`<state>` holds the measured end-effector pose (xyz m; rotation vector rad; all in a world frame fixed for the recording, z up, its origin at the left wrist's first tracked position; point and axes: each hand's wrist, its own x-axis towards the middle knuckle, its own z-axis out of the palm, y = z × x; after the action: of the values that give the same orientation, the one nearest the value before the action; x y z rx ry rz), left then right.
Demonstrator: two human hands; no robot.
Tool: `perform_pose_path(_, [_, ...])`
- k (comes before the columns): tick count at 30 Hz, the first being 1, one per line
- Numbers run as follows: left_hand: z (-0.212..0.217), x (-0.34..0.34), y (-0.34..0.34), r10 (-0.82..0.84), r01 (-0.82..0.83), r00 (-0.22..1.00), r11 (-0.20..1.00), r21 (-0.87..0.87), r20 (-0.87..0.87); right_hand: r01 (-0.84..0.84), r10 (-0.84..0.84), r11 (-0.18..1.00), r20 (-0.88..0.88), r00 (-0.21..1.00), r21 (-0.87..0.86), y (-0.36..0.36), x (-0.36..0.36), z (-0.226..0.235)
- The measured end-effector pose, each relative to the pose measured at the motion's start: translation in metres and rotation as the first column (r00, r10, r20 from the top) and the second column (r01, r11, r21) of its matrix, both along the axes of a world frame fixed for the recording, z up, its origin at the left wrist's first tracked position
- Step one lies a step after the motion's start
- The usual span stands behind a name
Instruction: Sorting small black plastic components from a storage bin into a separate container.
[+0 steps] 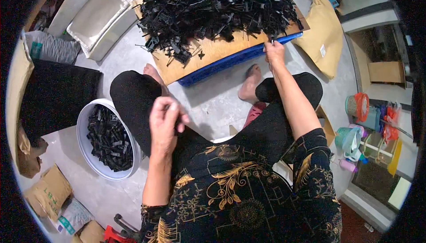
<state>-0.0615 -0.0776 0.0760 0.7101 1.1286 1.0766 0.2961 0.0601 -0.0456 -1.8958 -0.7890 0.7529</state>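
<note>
Black plastic parts [217, 7] lie in a tangled heap over most of the surface [208, 61], spilling thinner toward its near left corner, with a bare strip along the near edge. The surface rests on a blue crate [230, 61]. The right hand [275, 54] is at the near edge, toward the near right corner, its fingertips drawn together beside the heap; I cannot tell whether its grip has a part in it. The left hand [166, 118] hangs well short of the near edge, over the lap, fingers curled and blurred, so its grip cannot be read either. More black pieces [110, 138] fill much of a white bucket [83, 132] on the floor, beside the left knee.

For picking at the heap, I would take 1 part at a time from its loose fringe, pinching the solid body rather than a thin stem, and ease it sideways along the bare strip so it does not drag neighbours over the near edge. Working with 2 hands, free snagged stems gently; they look likely to bend.
</note>
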Motion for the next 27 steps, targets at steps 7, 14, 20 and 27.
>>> perform_pose_path(7, [0.030,-0.095,-0.021,0.360,-0.335,0.923,0.926,0.176,-0.135,-0.060,0.059,0.998,0.033,0.998,0.024,-0.012,-0.025,0.016])
perform_pose_path(14, [-0.005,-0.196,-0.035,0.507,-0.414,0.683,0.862,0.292,-0.526,-0.193,0.183,0.979,-0.142,0.973,-0.060,-0.025,-0.060,0.053])
perform_pose_path(20, [-0.035,-0.235,-0.049,0.453,-0.240,0.318,0.889,0.391,-0.833,-0.403,0.376,0.914,-0.281,0.883,-0.043,-0.021,-0.122,0.081])
perform_pose_path(27, [-0.048,-0.235,-0.054,0.323,-0.111,0.064,0.943,0.315,-0.944,-0.604,0.604,0.797,0.037,0.796,-0.018,-0.002,-0.152,0.066])
